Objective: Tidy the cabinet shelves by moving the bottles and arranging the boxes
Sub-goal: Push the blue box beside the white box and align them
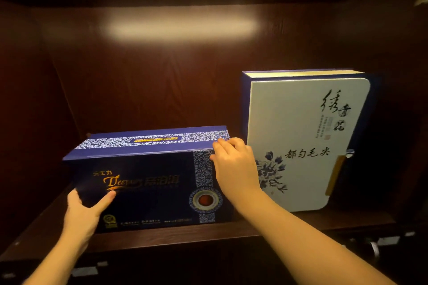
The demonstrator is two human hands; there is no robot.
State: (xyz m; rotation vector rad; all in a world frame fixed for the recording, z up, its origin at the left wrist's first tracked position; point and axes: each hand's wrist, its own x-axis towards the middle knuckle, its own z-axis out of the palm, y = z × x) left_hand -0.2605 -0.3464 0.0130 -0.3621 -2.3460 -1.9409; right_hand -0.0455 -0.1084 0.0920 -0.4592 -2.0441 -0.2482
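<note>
From the head view, my left hand (80, 211) clasps the lower left corner of the dark blue tea box (148, 183), thumb pressed on its front face and fingers wrapped behind its left side. My right hand (234, 163) grips the box's upper right corner, fingertips curled over the lid edge. The box stands on the dark wooden cabinet shelf (185, 235), just left of an upright white tea box (298, 146) with blue flowers, my right hand between the two

Dark wooden shelf (289, 227): blue box (148, 183) left, white box (298, 146) upright right.
</note>
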